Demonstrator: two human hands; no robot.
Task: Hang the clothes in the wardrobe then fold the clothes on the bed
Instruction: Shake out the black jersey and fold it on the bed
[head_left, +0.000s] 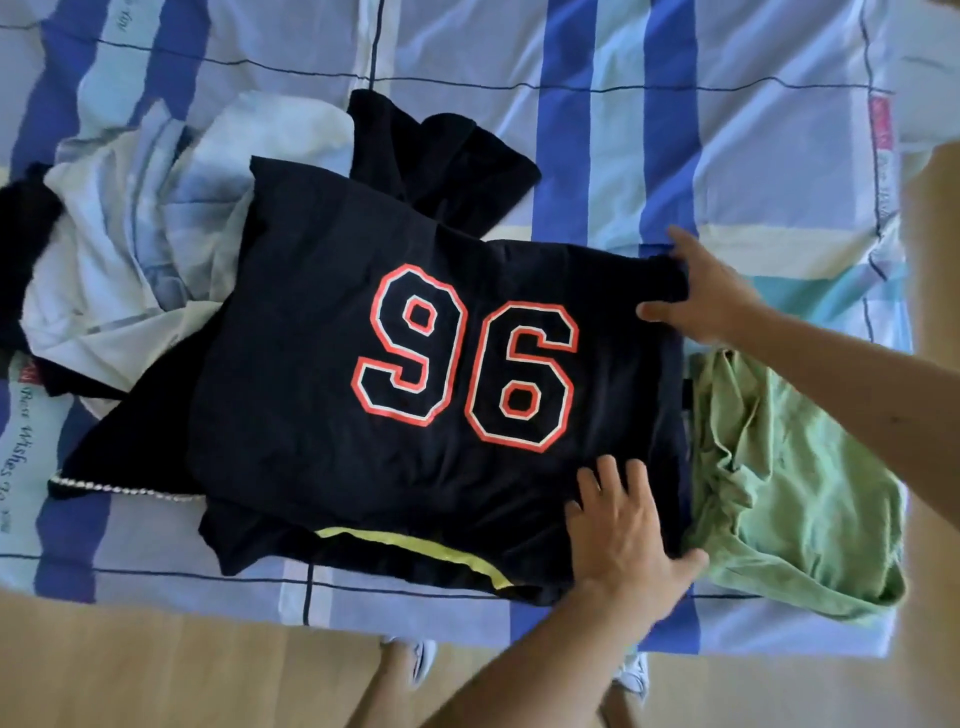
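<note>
A navy shirt with a red and white "96" lies spread flat on top of a pile of clothes on the bed. My right hand pinches the shirt's far right corner, with the thumb on top of the fabric. At the near right corner my left hand rests flat on the shirt, fingers spread, thumb at the edge. A crumpled green garment lies just right of the shirt, touching it.
Under the shirt lie a dark garment with a yellow-green stripe and a black one with white trim. A crumpled white and pale blue garment sits left, another dark garment behind. Wooden floor runs along the bed's near edge.
</note>
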